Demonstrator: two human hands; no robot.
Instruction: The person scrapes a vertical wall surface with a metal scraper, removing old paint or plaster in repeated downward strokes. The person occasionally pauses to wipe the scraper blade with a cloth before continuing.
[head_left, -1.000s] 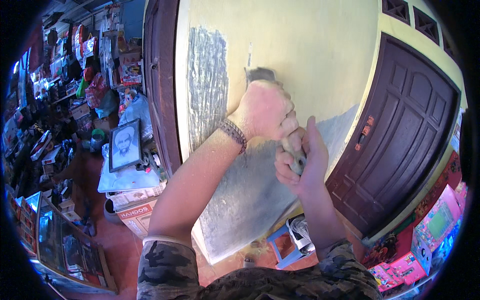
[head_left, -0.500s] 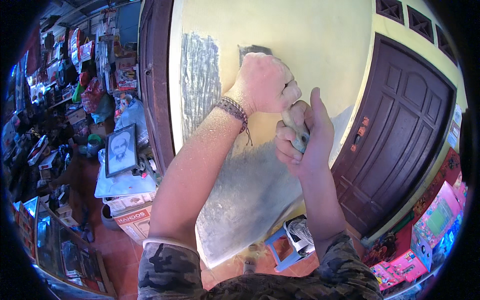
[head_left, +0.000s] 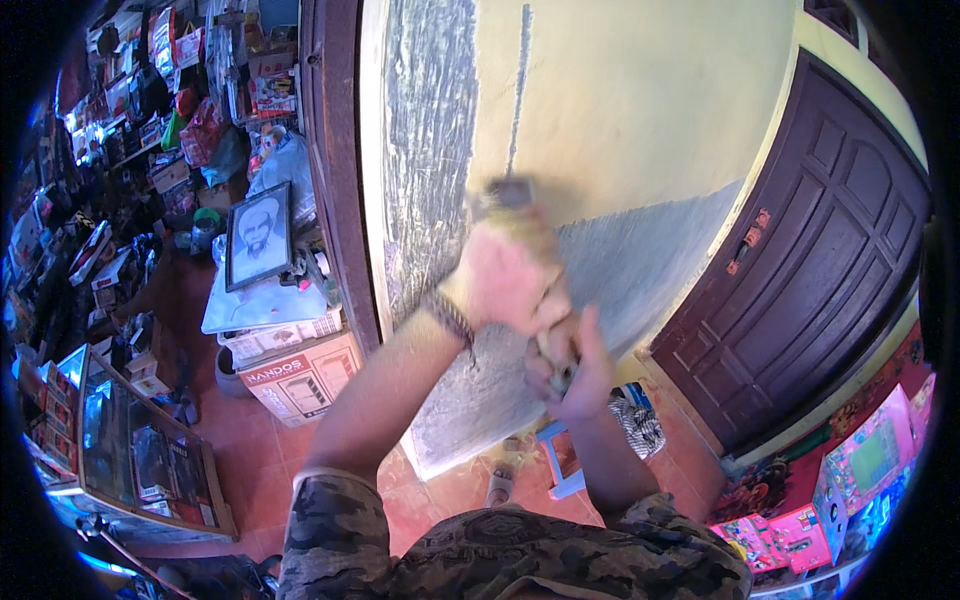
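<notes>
My left hand (head_left: 508,280) is closed in a fist around a scraper (head_left: 511,190), whose dark flat blade shows above the knuckles against the wall. Lower on the same tool, my right hand (head_left: 575,365) wraps the handle end, thumb pointing up. Both hands are slightly smeared by motion. The cream painted wall (head_left: 640,100) bears a thin grey scraped streak (head_left: 520,90) that runs down to the blade. To its left is a wide rough grey band (head_left: 425,130), and a grey bared area (head_left: 640,240) spreads below. Pale dust coats my left forearm.
A dark wooden door frame (head_left: 335,180) borders the wall's left, a brown panelled door (head_left: 800,260) its right. Below stands a blue stool (head_left: 560,460) beside a striped cloth (head_left: 640,430). At left are a framed picture (head_left: 258,240), a cardboard box (head_left: 305,380) and a glass case (head_left: 135,450).
Both hands have moved down the wall with the scraper, and a narrow grey streak now shows above the blade. The whole view has shifted too.
</notes>
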